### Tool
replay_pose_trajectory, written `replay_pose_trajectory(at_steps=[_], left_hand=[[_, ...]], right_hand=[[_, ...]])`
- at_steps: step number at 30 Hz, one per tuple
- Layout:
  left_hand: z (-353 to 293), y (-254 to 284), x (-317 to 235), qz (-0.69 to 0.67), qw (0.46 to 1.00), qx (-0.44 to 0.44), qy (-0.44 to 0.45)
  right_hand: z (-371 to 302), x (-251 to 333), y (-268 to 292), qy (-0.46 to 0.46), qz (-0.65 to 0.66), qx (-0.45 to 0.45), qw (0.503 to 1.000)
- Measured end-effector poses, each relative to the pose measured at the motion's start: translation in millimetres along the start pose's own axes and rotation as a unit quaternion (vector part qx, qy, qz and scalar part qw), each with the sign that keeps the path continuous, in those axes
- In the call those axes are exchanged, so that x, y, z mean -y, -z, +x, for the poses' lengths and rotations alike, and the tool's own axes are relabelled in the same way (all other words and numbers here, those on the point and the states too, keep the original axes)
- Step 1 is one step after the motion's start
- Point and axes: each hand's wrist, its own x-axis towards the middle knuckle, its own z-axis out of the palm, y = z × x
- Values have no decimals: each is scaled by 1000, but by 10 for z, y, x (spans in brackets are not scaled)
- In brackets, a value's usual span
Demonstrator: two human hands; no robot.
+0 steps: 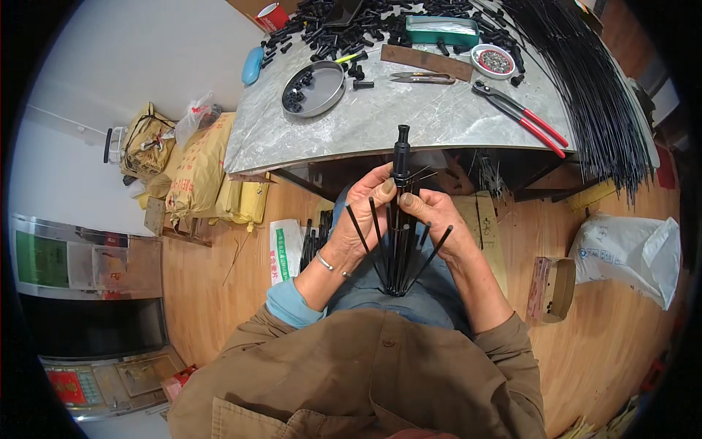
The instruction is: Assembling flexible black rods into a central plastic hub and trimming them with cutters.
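Between my hands, above my lap, stands a bundle of thin black rods gathered at a black plastic fitting [401,152] with a stepped neck. Several rods [395,274] run down from it, and some fan outward with their free ends up. My left hand [367,208] grips the bundle just under the fitting, its thumb pressed on the front. On the other side my right hand [435,216] is closed at the same height, thumb and fingers pinching at the rods; a few thin rod ends stick out above it. The exact joint is hidden by my fingers.
The grey table [248,139] holds a pile of black fittings [351,33], a round metal tray [314,88], red-handled cutters [523,117], snips [423,77], a small bowl [493,61] and long black rods [599,95]. Yellow sacks [201,172], a carton [550,290] and a white bag [629,252] stand around.
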Motion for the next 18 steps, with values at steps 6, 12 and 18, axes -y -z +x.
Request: replay_pose_trajectory(at_steps=[6, 12, 18], left_hand=[[-32, -30, 4, 45, 999, -26, -8], [-25, 57, -15, 60, 998, -9, 6], [-20, 29, -119, 84, 996, 30, 15]], right_hand=[[29, -65, 27, -1, -1, -6, 1000], [-5, 17, 14, -19, -12, 13, 1000], [-22, 128, 0, -46, 20, 49, 998]])
